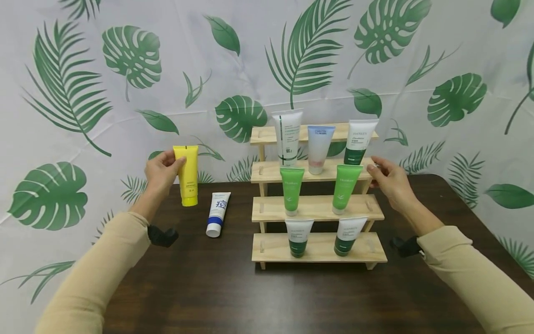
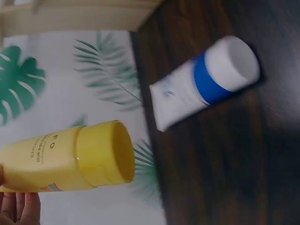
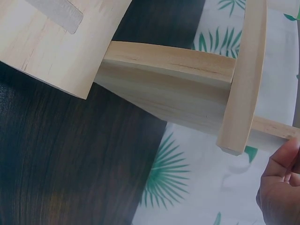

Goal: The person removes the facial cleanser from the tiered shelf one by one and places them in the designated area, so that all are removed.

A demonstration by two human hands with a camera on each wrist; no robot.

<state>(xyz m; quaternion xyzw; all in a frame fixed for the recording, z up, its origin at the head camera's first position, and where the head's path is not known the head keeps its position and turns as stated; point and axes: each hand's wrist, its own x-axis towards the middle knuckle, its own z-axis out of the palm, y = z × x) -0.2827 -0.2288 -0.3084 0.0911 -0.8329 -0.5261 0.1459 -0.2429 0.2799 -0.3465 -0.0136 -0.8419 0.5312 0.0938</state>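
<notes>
My left hand (image 1: 162, 171) pinches a yellow squeeze tube (image 1: 190, 178) near its flat top end, holding it in the air with the cap down. In the left wrist view the yellow tube (image 2: 61, 159) lies sideways, its cap toward the middle. Below and right of it, a white tube with a blue band (image 1: 217, 215) lies on the table. My right hand (image 1: 392, 181) is at the right end of the stepped wooden display rack (image 1: 317, 255), thumb and finger pinching its edge at the second tier from the top. The right fingertips are partly cut off in the right wrist view.
Tubes stand on the rack: a tall white one (image 1: 288, 139), a pale blue one (image 1: 320, 148) and a white-and-green one (image 1: 358, 141) high up, two green ones (image 1: 291, 188) midway, two small white-and-green ones (image 1: 298, 237) lowest. A leaf-print cloth (image 1: 187, 55) hangs behind the dark table (image 1: 267, 301).
</notes>
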